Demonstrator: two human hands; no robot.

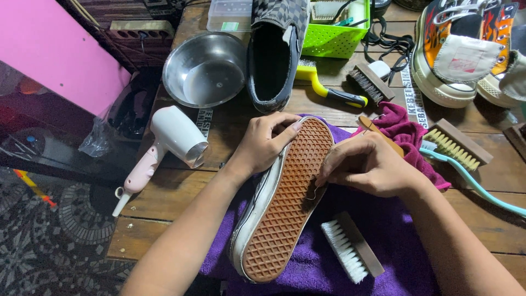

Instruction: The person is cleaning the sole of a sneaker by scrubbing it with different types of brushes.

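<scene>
1. The shoe (285,203) lies sole-up on a purple towel (339,257) spread over the wooden worktop (164,192), toe end pointing away from the person.
2. The left hand (263,145) holds the shoe at its toe end: the grip is closed over the edge of the sole, thumb across the waffle tread, fingers around the sidewall.
3. The right hand (367,164) rests at the shoe's right edge, near the middle of the sole. Its grip is narrow, fingertips pinched on a thin metal hook (312,193) whose point touches the tread.
4. A wooden handle (378,131) shows above the right hand's knuckles; whether the hand holds it cannot be determined.
5. A white-bristled brush (350,249) lies on the towel just right of the shoe's heel end.
6. A magenta cloth (408,137) lies behind the right hand.
7. A white hair dryer (170,142) lies left of the shoe; a steel bowl (205,68) and a second dark shoe (274,55) sit beyond.
</scene>
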